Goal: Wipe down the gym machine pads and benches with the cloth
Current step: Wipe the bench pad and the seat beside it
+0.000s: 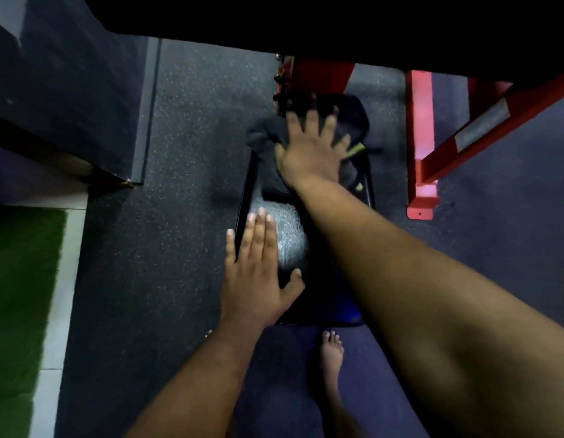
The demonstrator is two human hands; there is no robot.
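A dark cloth (264, 134) lies bunched on the far end of a black bench pad (290, 245) under the right hand (309, 153), fingers spread flat and pressing, while the left hand (255, 273) rests open-palmed on the pad's near left edge, speckled floor (179, 184) open further left, red frame (421, 147) close right.

Dark speckled rubber floor (185, 159), green turf (18, 295) at left (white-edged), dim light.

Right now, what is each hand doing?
Left hand: open, flat on the pad, holding nothing.
Right hand: open, fingers spread, pressing the cloth onto the pad.
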